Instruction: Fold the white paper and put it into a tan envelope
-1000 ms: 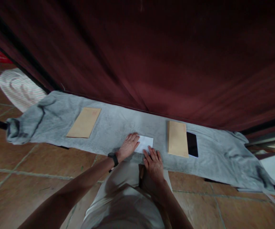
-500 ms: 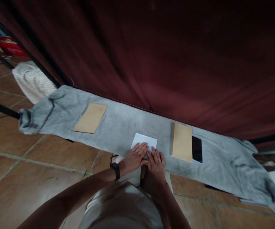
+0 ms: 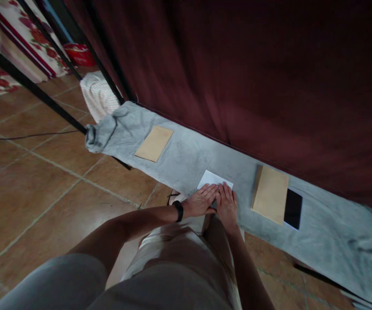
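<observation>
A small sheet of white paper (image 3: pixel 214 178) lies on the grey cloth in front of me, its near part covered by my hands. My left hand (image 3: pixel 201 200), with a black band at the wrist, rests flat on the paper's left side, fingers stretched out. Beside it, my right hand (image 3: pixel 227 202) lies flat on the right side of the sheet, fingers extended forward. The fingers of both hands nearly meet at the middle. Neither hand grips anything.
A single brown envelope (image 3: pixel 154 144) lies to the left on the grey cloth (image 3: pixel 186 159). At right sits a thicker stack of brown envelopes (image 3: pixel 271 196), with a dark-screened phone (image 3: pixel 293 209) against it. A dark red curtain (image 3: pixel 237 77) hangs behind; black poles (image 3: pixel 34 86) stand at left.
My view has swung left, so everything sits further right in the picture. Both hands have slid slightly forward over the white paper, covering more of it.
</observation>
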The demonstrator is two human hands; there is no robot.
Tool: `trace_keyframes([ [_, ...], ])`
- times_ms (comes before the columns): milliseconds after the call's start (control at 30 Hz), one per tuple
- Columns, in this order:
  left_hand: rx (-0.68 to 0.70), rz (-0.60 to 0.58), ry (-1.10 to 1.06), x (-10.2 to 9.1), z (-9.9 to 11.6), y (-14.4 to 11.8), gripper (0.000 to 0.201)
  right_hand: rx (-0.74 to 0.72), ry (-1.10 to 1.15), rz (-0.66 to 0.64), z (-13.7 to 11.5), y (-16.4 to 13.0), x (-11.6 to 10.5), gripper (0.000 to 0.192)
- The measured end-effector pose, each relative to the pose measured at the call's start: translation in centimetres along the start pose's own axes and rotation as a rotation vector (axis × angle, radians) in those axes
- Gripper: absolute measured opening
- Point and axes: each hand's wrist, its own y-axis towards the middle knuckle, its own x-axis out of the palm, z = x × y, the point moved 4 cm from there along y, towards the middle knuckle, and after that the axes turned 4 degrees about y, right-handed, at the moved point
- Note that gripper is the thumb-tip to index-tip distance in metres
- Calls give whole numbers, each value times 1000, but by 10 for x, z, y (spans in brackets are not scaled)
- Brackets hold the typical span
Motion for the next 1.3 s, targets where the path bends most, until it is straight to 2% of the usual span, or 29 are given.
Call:
trace_keyframes([
  [100, 9, 28, 21, 2, -2, -4, 90, -4, -50, 3, 1, -5, 2, 53],
  [333, 19, 52, -30, 4, -11, -17, 90, 99, -112, 97, 4, -12, 0, 55],
  [600, 2, -9, -34, -1, -25, -29, 87, 148, -100, 129, 6, -15, 1, 58],
  [767, -25, -11, -96, -10, -33, -39, 82, 203, -44, 155, 14, -24, -1, 54],
  [900, -68, -3, -203, -15, -51, -46, 68, 231, -17, 167, 16, -28, -2, 53],
  [967, -100, 4, -278, -17, -62, -40, 55, 242, -27, 174, 17, -27, -2, 53],
  [1067, -158, 17, -349, -16, -75, -16, 43, 252, -37, 189, 17, -25, -2, 52],
  [1200, -265, 16, -357, -8, -82, 26, 47, 261, -53, 171, 17, -25, -1, 52],
  [1300, -354, -10, -333, -3, -84, 48, 48, 261, -57, 166, 16, -25, -1, 52],
])
